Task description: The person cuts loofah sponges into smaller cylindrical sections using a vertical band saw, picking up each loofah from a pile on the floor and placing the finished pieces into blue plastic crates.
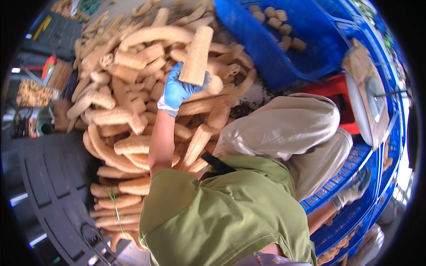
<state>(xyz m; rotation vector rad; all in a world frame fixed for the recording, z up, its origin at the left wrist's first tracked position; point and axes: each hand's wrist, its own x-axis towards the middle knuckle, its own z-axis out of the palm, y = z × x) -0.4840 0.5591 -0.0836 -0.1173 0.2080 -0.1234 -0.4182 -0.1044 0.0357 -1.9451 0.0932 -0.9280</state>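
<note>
My left hand, in a blue coated glove with a pale knit cuff, is closed around the lower end of a straight, tan loofah piece. The loofah tilts slightly to the right, over a large heap of dried loofahs. Some in the heap are long and curved, others are cut short. Far to the right, my right hand, in a grey and white glove, reaches over the edge of a blue plastic crate. Its fingers are dark and blurred, so their grip cannot be made out.
Beyond my knees, a blue tub holds several short loofah pieces. A red stool stands beside a white panel with brown cardboard. Loofahs tied with green string lie near a dark ribbed panel at left.
</note>
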